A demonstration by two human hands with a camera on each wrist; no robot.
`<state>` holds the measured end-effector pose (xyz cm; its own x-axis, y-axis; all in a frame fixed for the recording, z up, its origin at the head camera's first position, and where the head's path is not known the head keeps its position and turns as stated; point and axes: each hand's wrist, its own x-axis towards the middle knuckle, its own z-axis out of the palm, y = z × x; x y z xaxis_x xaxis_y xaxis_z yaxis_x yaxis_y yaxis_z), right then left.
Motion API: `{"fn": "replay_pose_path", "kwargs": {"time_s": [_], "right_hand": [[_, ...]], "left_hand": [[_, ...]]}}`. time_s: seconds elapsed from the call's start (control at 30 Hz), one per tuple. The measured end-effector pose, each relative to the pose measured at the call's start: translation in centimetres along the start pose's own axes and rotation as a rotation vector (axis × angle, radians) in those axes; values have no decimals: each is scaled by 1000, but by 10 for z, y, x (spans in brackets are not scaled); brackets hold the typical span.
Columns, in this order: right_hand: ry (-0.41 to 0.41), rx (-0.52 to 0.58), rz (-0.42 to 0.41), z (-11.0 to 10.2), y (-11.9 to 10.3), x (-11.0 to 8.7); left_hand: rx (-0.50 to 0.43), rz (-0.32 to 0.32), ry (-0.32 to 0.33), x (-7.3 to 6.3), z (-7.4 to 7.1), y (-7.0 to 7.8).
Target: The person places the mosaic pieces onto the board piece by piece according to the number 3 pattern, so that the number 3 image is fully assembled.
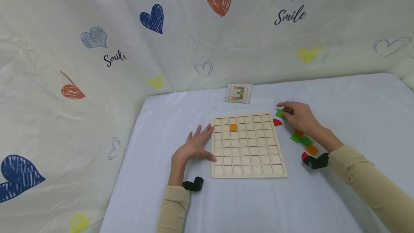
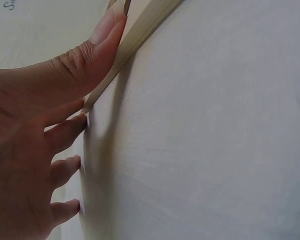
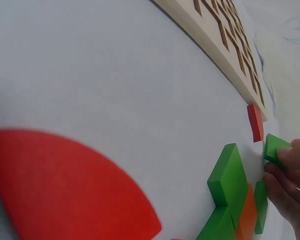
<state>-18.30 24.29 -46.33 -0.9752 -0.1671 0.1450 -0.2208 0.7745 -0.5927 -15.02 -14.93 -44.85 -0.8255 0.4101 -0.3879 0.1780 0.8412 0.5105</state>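
My right hand [image 1: 299, 116] pinches a green square tile [image 1: 279, 113] beside the board's far right corner. In the right wrist view, the thumb [image 3: 296, 154] presses against that green tile [image 3: 276, 148]. A red quarter-round tile [image 1: 277, 122] lies just nearer to me, by the board's right edge. My left hand [image 1: 193, 146], fingers spread, rests at the left edge of the wooden grid board [image 1: 249, 146]; its thumb [image 2: 102, 45] touches the board's rim in the left wrist view. One orange square tile [image 1: 233, 127] sits in a cell near the board's far left.
Under my right forearm lie green tiles [image 1: 306, 141], orange tiles [image 1: 312, 149] and another red quarter-round tile [image 1: 304, 156], partly hidden by the wrist camera [image 1: 318, 161]. A pattern card [image 1: 238, 93] with a coloured grid lies behind the board. A printed cloth [image 1: 184, 46] hangs behind the white-covered table.
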Motion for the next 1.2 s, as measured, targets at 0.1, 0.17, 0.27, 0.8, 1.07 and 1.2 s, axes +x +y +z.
{"fn": "replay_pose_path", "kwargs": {"time_s": [0.1,0.17,0.27,0.8,1.07,1.2], "right_hand": [[13,0,-9,-1,-2,-1],[21,2,-12,-2,-3,-2],[25,10,-14,-3,-3,-3],[-51,74,65,-2,-10,-1],[-57,93,48,1,-14,0],[-64,104,43,3,-17,0]], "left_hand": [[-3,4,2,0,1,-1],[-5,7,5,0,1,-1],[-3,5,5,0,1,-2],[-2,4,0,-1,-1,0],[-3,6,1,-3,-2,0],[0,5,0,-3,-2,1]]}}
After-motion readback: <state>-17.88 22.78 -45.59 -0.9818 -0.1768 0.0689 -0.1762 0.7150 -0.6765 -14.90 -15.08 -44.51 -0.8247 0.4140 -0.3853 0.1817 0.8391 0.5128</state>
